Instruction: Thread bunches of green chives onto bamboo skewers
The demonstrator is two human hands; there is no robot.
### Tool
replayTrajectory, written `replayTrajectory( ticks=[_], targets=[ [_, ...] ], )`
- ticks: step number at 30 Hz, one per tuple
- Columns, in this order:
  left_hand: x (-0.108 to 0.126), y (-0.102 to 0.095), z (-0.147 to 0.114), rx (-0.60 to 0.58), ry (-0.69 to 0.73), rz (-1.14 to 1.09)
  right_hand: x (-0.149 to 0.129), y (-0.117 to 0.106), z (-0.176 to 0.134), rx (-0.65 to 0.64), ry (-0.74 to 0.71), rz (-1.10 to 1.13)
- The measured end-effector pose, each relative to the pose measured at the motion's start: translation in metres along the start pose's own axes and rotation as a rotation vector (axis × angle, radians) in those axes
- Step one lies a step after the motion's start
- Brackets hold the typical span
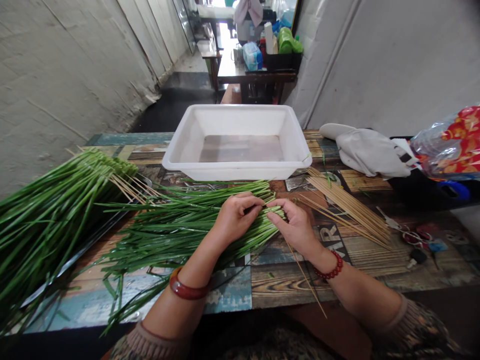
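**Both hands closed on green stalks at the table; skewered bundle at 9 o'clock**

Directions are taken from the hands as the dial's centre.

The left hand is closed to a narrow pinch, thumb and forefinger at the pale ends of the green stalks. The right hand is similarly narrow, with stalk ends between thumb and forefinger. Each finger's exact hold is too small to tell. The stalks lie on the patchwork-patterned table, leafy parts spreading toward 8 and 9 o'clock.

A thin skewer slants from beneath the right hand toward 5 o'clock, reaching past the table's near edge; its upper end is hidden.

Further out at 9 o'clock lies a thick bundle of stalks, with skewer ends projecting on its near-hand side.

A white tub stands between 11 and 12 o'clock. At 3 o'clock, a pile of skewers lies aslant; scissors rest just beyond. A pale cap sits at 2 o'clock, beside a red-patterned plastic bag.
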State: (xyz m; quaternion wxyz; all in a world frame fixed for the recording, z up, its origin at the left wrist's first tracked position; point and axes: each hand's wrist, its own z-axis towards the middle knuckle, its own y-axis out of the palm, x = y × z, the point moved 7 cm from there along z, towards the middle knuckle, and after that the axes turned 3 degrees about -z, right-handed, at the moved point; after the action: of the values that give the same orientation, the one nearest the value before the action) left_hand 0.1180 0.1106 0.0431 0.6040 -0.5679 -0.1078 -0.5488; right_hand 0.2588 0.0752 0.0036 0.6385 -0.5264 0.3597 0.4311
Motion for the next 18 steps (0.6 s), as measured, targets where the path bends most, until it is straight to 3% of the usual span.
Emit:
replayTrajectory(
  ticks=[6, 15, 18],
  targets=[
    [0.0003, -0.0006, -0.0001, 0.002, -0.008, -0.017, 0.004, 0.0024, -0.0006, 0.031, 0.013, 0.173],
    [-0.0019, 0.0007, -0.0002, -0.01, -0.034, -0.036, 0.0038, 0.0012, -0.0012, 0.013, -0.032, 0.056],
    [-0.0013, 0.0045, -0.0008, -0.075, -0.022, -0.033, 0.0049, 0.0015, -0.0017, 0.01, -0.012, 0.022]
  ],
)
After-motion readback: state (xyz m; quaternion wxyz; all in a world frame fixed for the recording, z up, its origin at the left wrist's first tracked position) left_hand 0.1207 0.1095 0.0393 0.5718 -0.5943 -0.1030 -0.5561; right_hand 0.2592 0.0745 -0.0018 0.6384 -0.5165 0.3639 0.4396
